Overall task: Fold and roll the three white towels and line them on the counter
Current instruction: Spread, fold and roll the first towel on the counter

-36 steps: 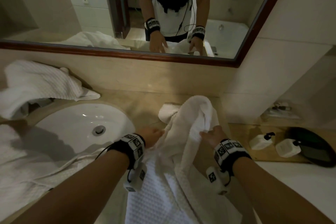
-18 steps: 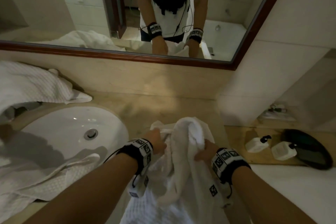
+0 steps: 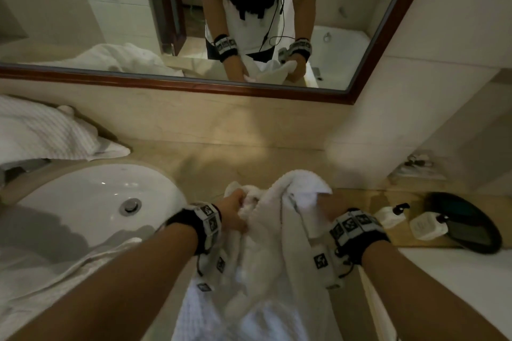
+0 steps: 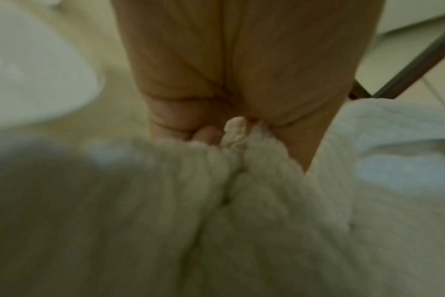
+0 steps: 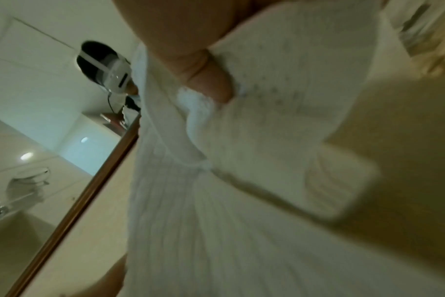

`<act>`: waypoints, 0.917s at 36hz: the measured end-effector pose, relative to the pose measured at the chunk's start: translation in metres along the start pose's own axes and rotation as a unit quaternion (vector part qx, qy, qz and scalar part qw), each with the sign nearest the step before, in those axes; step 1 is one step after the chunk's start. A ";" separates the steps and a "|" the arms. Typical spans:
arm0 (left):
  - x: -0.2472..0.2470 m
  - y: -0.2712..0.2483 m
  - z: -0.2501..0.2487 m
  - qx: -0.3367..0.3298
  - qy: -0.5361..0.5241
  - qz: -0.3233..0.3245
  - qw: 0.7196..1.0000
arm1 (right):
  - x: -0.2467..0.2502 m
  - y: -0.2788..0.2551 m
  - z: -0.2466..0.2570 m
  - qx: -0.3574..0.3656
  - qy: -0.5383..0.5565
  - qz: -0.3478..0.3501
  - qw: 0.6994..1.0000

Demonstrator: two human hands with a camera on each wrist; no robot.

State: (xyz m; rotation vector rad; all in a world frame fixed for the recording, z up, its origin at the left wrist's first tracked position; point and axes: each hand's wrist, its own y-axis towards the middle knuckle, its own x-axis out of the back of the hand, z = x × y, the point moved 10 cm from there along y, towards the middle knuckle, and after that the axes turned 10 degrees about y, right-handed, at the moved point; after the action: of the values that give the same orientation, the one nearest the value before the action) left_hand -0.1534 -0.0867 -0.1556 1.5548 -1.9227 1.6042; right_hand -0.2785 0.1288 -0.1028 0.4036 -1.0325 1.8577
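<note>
While both hands' fingers (image 4: 206, 134) grip the towel (image 3: 266, 252): beige counter (image 3: 221, 160), sink (image 3: 83, 196), mirror (image 3: 110, 8).

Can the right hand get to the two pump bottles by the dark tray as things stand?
Probably not yet. The right hand grips the white towel together with the left hand. The pump bottles stand just to its right with nothing between, so the path looks free once it lets go.

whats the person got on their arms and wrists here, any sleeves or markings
Forearms are bare, with no sleeves reaching them. The left hand and right hand wear nothing. Each wrist carries a black band ringed with white square tiles printed with black patterns. A small white camera block hangs under each band, with thin black cables.
</note>
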 end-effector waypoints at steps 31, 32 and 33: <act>0.018 -0.006 0.103 0.191 -0.253 -0.048 0.947 | -0.076 0.012 -0.006 -0.003 -0.040 0.096 0.995; 0.008 -0.007 0.102 0.196 -0.241 -0.004 0.951 | -0.079 0.013 -0.011 -0.010 -0.045 0.096 0.994; 0.001 -0.009 0.100 0.196 -0.209 0.032 0.958 | -0.080 0.012 -0.015 -0.022 -0.051 0.095 0.994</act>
State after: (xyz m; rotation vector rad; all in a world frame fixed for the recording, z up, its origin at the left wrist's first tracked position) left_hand -0.1029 -0.1663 -0.1890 2.1601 -1.9414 1.8973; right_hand -0.2463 0.0926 -0.1697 0.3890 -1.2147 1.9962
